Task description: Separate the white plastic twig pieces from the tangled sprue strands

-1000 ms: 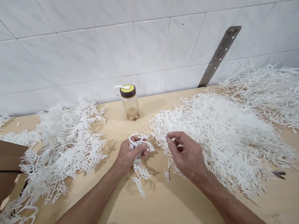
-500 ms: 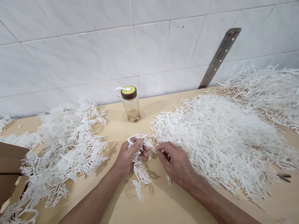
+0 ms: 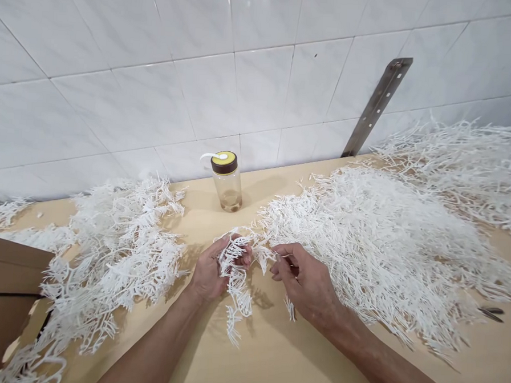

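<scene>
Cluster (image 3: pixel 237 277), white and branched, hangs at lower centre, clamped in the left hand (image 3: pixel 208 273); right hand (image 3: pixel 305 283) pinches, apparently, its tip: seemingly plucking, next needing a gentle pull.

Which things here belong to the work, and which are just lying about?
Seemingly in use:
left hand, holding a white branched piece
right hand, at its edge
left white heap
right heap

Seemingly lying about:
lidded jar
metal strip
cardboard box

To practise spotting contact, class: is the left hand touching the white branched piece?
Touching. The head view shows the left hand curled around the white branched piece, with some strands hanging out below it.
</scene>
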Tool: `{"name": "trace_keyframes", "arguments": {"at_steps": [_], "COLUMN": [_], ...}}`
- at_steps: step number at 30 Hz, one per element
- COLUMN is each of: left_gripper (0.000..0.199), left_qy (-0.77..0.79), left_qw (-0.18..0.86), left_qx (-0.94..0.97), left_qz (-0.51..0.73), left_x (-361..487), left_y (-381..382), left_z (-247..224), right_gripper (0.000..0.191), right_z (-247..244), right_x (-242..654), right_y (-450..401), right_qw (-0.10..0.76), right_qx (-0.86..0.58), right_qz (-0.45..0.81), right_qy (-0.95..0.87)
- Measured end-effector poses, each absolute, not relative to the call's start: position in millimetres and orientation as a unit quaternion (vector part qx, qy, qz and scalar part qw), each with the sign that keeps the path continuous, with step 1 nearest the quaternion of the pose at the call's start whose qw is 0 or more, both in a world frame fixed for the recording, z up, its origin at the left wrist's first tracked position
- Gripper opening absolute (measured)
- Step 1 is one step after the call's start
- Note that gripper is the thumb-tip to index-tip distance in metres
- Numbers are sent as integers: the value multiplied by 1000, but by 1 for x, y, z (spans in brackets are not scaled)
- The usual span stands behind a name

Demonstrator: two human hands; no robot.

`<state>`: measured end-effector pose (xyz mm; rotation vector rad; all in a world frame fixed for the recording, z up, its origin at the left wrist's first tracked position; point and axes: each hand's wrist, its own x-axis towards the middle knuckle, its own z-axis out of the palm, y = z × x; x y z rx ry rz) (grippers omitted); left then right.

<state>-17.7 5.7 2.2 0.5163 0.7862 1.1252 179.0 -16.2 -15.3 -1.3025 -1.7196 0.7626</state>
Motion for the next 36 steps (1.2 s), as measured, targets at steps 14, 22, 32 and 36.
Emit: {"name": "trace_keyframes", "arguments": {"at_steps": [14, 22, 32, 36], "left_gripper": [29, 35, 34, 36], "left_qy": [433, 439, 463, 470], "left_qw": [688, 660, 660, 657], "left_qx": [346, 398, 377, 398], "left_qz": [469, 462, 457, 434], "left_x": [-11, -13, -11, -10], "left_y": [1, 0, -2, -3], "left_z": [0, 0, 1, 3], "right_gripper": [27, 35, 27, 28], "right_z": [3, 18, 6, 2], "right_x": [186, 198, 176, 177], "right_y": [-17, -17, -21, -18], "right_qw": [370, 407, 437, 427], "right_qx": [-405, -357, -425, -463], "right_qz": [344, 390, 314, 310], "right_qy": [-762, -745, -728, -712]}}
